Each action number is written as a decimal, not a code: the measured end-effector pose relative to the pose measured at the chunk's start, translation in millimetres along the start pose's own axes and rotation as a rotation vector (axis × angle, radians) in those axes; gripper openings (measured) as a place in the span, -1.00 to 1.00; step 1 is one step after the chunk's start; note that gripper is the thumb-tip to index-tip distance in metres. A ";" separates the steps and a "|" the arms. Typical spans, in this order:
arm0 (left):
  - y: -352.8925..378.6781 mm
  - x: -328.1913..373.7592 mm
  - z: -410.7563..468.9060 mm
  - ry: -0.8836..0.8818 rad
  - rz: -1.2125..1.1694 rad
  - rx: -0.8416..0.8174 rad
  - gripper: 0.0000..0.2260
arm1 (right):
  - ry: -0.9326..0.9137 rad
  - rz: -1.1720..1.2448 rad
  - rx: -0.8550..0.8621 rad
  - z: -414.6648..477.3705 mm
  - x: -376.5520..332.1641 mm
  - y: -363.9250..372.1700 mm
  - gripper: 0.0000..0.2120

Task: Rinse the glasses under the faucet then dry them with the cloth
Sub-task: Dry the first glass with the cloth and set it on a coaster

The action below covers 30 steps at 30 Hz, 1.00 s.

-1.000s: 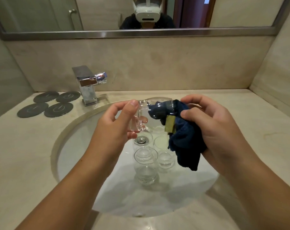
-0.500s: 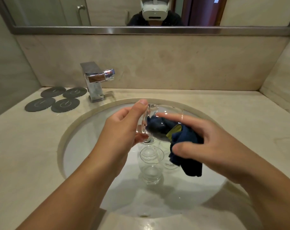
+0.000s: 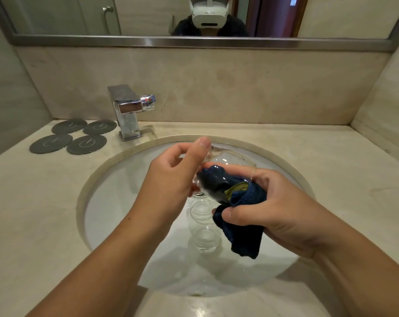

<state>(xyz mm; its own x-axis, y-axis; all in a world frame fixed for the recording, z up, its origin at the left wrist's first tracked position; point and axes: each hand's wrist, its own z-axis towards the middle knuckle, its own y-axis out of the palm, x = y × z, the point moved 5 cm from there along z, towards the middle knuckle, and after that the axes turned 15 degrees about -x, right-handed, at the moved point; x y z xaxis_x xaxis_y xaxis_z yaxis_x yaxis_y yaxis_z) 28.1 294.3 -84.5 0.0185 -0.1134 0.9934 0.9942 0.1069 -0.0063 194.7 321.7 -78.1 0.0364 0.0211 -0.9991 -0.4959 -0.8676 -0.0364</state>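
Left hand (image 3: pixel 171 179): curled round the base end of the glass (image 3: pixel 230 160), thumb up on top, holding it on its side over the sink (image 3: pixel 95 179).
Right hand (image 3: pixel 278 209): closed on the dark blue cloth (image 3: pixel 242 232), thumb pinching the loose tail, fingers laid along the glass wall. Part of the cloth is stuffed inside the bowl.
Where the glass is: in the air between both hands, mouth toward the right hand, just above the other glasses (image 3: pixel 203 227) standing upright in the basin.
Step, by my read: drying the inside; the faucet (image 3: pixel 127 110) shows no water running.
Handling: thin, clear, light and brittle, and likely wet, so slippery on bare skin. Squeeze gently; the rim looks like the weak spot.
Best hold: thick base in one hand, cloth-covered fingers on the wall for grip.
Risk: a slip drops it straight onto the glasses below.
Also there: four dark coasters (image 3: pixel 73 136) left of the faucet.
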 end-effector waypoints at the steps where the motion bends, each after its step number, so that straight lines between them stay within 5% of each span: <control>1: 0.5 1.1 -0.2 0.024 0.012 -0.009 -0.58 | -0.003 0.061 -0.012 0.8 2.0 0.6 -0.41; 7: 3.9 9.3 -1.3 0.125 0.108 -0.102 -0.63 | -0.071 0.394 -0.085 1.9 -0.9 5.2 -0.50; 11: 2.5 9.3 -1.1 0.134 0.103 -0.115 -0.58 | -0.073 0.388 0.056 1.2 -1.3 -1.1 -0.55; 18: -3.4 5.7 -0.5 0.049 0.002 -0.112 -0.45 | -0.126 0.062 0.239 -5.5 -9.2 -18.6 -0.53; 23: -2.4 8.7 -2.6 0.021 -0.078 -0.113 -0.69 | -0.169 -0.059 0.240 -7.8 -19.2 -15.9 -0.49; 30: -3.5 5.8 -1.5 0.053 -0.009 -0.147 -0.65 | -0.051 -0.260 0.227 -9.5 -22.3 -5.4 -0.61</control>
<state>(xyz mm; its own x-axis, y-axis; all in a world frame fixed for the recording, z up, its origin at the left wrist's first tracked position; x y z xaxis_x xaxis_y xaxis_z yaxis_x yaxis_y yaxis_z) 24.9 291.8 -78.9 0.0113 -0.1662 0.9860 0.9990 -0.0396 -0.0182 204.8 321.2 -55.4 0.1461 0.2567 -0.9554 -0.6567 -0.6971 -0.2877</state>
